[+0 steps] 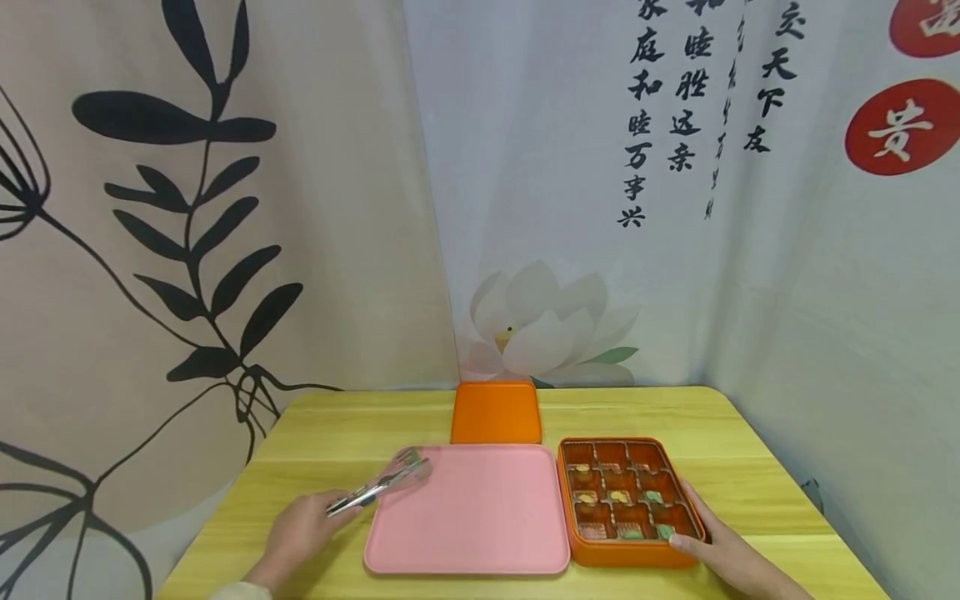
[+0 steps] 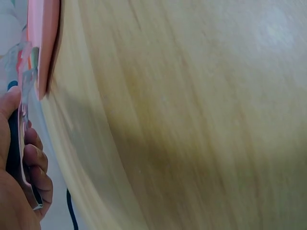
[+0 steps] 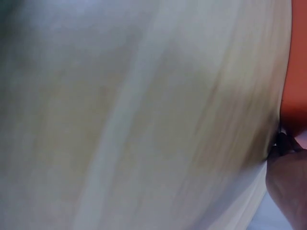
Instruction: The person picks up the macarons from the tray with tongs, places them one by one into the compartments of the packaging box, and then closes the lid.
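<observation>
My left hand (image 1: pixel 303 533) grips a pair of metal tongs (image 1: pixel 378 488) with clear tips, also seen in the left wrist view (image 2: pixel 21 143). The tips reach over the upper left of a pink tray (image 1: pixel 468 517); whether they hold anything, I cannot tell. At the right, my right hand (image 1: pixel 723 546) holds the near right corner of an orange compartment box (image 1: pixel 630 553), thumb on the rim and fingers along its side. Small yellow, green and pinkish pieces lie in several of its compartments. The right wrist view shows fingers (image 3: pixel 287 143) curled at the box's edge.
Behind the pink tray lies a flat orange lid-like piece (image 1: pixel 496 413). Tray and box stand side by side on the wood-grain table (image 1: pixel 360 417). Printed curtains (image 1: pixel 360 208) hang behind and beside the table.
</observation>
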A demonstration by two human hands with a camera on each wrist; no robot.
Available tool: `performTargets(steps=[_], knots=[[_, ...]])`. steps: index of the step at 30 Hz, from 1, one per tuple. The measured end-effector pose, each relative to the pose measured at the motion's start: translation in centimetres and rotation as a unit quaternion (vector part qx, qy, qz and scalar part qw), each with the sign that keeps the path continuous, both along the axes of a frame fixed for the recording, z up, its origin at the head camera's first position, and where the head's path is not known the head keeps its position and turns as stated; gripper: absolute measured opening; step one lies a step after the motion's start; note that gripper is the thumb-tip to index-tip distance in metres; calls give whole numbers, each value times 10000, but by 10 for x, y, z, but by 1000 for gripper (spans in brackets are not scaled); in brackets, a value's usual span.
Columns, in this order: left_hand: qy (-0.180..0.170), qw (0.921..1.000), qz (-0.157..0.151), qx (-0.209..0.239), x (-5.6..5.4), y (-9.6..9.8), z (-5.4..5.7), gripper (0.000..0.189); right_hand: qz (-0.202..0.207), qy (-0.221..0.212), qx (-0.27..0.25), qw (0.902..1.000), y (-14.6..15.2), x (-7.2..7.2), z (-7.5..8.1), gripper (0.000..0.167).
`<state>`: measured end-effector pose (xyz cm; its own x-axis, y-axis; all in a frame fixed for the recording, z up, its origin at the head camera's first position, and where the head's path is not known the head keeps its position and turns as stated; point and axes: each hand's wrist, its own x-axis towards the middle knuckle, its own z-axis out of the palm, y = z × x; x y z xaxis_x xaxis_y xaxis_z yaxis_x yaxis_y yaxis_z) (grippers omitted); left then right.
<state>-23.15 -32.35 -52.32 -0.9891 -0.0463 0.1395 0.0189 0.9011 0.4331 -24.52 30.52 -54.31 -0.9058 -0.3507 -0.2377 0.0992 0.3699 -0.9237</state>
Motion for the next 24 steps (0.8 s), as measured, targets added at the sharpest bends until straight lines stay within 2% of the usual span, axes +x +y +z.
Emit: performTargets(steps=[6,9,16,24], knots=[[222,9994,-170,-217,-3,3,-5,32,7,8,-24,10000,0,0,0,90],[181,9996,-94,-199,-4,5,-7,28,20,73,5,10000,0,0,0,90],[90,9999,-61,-13,-3,9,-7,21,-41,91,70,9999,0,1,0,90],[189,9996,-93,170,1,11,-5,18,-94,73,154,9998,0,2,0,91]])
